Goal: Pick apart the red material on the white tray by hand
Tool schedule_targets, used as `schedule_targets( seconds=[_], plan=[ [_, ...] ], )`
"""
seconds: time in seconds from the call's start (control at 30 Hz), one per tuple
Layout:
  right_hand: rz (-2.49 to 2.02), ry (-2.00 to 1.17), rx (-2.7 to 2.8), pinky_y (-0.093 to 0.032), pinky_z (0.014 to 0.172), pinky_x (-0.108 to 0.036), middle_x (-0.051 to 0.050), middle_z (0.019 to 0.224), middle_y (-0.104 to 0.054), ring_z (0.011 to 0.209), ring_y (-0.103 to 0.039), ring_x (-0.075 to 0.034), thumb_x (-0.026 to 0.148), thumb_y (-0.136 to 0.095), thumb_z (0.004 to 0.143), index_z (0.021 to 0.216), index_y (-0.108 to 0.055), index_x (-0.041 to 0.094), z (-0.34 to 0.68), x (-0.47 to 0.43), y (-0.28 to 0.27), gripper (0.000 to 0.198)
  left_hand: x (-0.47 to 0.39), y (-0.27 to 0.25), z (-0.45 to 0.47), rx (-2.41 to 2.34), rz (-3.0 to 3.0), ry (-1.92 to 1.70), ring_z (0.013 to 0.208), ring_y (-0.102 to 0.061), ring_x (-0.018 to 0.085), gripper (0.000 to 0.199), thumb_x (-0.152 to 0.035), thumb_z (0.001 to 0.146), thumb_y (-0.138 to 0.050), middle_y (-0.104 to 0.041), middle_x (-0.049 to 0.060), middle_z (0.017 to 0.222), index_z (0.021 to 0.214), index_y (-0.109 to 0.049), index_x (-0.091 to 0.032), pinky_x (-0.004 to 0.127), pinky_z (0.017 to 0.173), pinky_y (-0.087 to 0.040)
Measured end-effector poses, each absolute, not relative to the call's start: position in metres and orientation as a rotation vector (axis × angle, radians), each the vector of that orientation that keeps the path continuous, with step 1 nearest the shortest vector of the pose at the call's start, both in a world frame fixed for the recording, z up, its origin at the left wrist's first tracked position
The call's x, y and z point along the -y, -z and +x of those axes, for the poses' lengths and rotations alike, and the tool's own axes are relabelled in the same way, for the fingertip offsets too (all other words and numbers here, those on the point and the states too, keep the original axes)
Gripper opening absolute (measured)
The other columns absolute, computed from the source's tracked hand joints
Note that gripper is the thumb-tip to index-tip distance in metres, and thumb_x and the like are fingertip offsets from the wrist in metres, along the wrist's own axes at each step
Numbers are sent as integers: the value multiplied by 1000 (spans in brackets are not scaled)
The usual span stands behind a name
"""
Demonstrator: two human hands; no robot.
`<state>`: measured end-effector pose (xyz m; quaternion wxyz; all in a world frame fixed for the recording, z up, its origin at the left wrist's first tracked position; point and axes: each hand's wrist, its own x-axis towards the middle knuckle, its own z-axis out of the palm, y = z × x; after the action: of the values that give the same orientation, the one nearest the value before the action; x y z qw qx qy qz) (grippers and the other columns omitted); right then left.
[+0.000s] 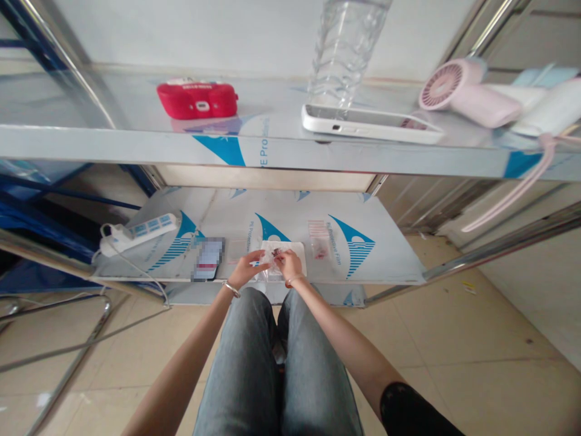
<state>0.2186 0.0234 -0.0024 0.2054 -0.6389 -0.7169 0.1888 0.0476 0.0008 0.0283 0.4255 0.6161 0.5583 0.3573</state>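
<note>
Over a white tray on the lower shelf, both my hands work close together at a small clear plastic bag. My left hand holds the bag's left side, fingertips closed on the film. On the right, my right hand pinches at small dark red pieces by the bag; their kind is too small to tell. A clear zip bag with dark red bits in it lies flat to the right. Another clear bag lies left of the tray.
A phone and a white power strip with a cable lie left on the lower shelf. The upper shelf overhangs it, with a red case, white phone, clear bottle and pink fan.
</note>
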Motion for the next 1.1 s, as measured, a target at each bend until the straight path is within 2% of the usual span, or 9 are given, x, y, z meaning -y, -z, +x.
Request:
schedule_targets(
  seconds=[0.23,0.43,0.63,0.87,0.97,1.1],
  plan=[
    [-1827,-480,2146,-40,82,-30,-8,105,-64,99,-57,-22,26,-64,81,91,-72,22,219,-21,-1,13,-3,-26,51,-1386,1526,-895,102,-62,25,58,-48,62,-74,-69,9,109,112,-65,-21,34,80,-50],
    [-1859,-484,2110,-41,80,-30,-8,99,-66,96,-58,-22,23,-58,85,91,-73,21,219,-14,14,16,0,-31,47,-1372,1566,-898,104,-61,26,57,-47,64,-73,-69,9,109,115,-64,-21,35,80,-50],
    [-1808,-455,2042,-42,83,-32,-7,95,-67,94,-59,-22,23,-60,83,86,-74,20,222,-13,17,15,-1,-29,42,-1324,1600,-870,111,-58,26,58,-48,68,-70,-66,7,116,120,-60,-23,36,85,-48],
    [-1620,-560,1790,-46,77,-31,-10,83,-66,80,-60,-20,20,-63,76,78,-74,12,227,-18,34,13,-6,-22,40,-1252,1577,-930,111,-58,25,59,-48,67,-72,-66,9,116,119,-61,-20,36,90,-48],
    [-1510,-592,1566,-48,72,-30,-9,78,-65,74,-60,-19,22,-64,76,75,-71,11,225,-26,23,13,-7,-21,41,-1275,1569,-893,111,-58,25,61,-47,66,-72,-64,9,119,119,-61,-19,35,89,-48],
    [-1255,-515,1470,-47,72,-28,-5,79,-64,76,-58,-16,30,-61,80,77,-67,16,221,-27,-15,15,-10,-26,42,-1310,1572,-829,111,-57,26,62,-46,66,-72,-62,9,122,121,-60,-20,35,88,-48]
  ],
)
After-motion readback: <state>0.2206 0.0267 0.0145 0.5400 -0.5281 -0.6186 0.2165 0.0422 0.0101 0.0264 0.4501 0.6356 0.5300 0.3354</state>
